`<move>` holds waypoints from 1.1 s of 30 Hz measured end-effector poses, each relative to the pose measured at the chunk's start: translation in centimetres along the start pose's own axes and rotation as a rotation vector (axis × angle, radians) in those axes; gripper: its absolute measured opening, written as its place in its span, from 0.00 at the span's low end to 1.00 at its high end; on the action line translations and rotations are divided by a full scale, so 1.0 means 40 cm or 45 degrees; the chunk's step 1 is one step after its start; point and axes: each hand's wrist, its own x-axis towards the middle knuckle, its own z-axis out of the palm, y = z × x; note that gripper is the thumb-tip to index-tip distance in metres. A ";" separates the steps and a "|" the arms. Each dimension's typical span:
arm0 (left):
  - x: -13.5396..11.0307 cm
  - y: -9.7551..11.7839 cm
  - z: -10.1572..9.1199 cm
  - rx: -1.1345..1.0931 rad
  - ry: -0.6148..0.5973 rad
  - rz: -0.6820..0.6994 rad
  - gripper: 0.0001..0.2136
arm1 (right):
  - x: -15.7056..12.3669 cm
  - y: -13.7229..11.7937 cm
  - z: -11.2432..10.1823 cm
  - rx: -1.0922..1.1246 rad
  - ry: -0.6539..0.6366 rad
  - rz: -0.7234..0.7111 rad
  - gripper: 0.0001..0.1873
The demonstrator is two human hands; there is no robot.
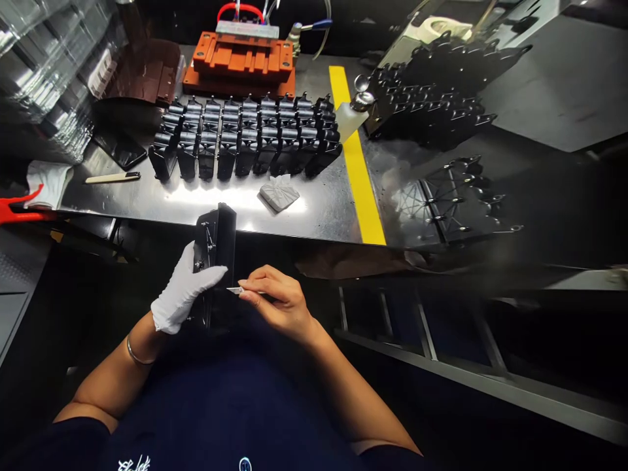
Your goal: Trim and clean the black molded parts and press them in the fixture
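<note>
My left hand [184,291], in a white glove, is closed around a long black plastic part [226,239] held upright in front of the table edge. Its thumb lies across the part's face. Bare, my right hand [277,297] pinches a small craft knife [235,290] between thumb and fingertips. The blade points left and reaches the right edge of the black part; whether it touches cannot be made out. Most of the knife's handle is hidden by the fingers. Beyond both hands, a row of similar black parts [248,140] stands on the metal table [324,212].
A folded grey cloth [279,194] lies near the table's front edge. Behind the row sits an orange fixture [243,62]. A yellow stripe [360,190] crosses the table beside a pump bottle [350,118]. More black parts [432,98] are stacked right. A pen [112,177] lies left.
</note>
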 end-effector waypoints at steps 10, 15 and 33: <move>-0.027 -0.018 -0.036 0.079 -0.416 -0.149 0.28 | 0.097 0.063 -0.070 -0.206 0.288 0.071 0.04; -0.031 -0.024 -0.079 -0.011 -0.697 -0.297 0.30 | 0.102 0.056 -0.102 -0.268 0.233 0.067 0.05; -0.017 -0.011 -0.113 0.011 -0.971 -0.628 0.21 | 0.132 -0.016 -0.195 -0.378 -0.571 -0.150 0.07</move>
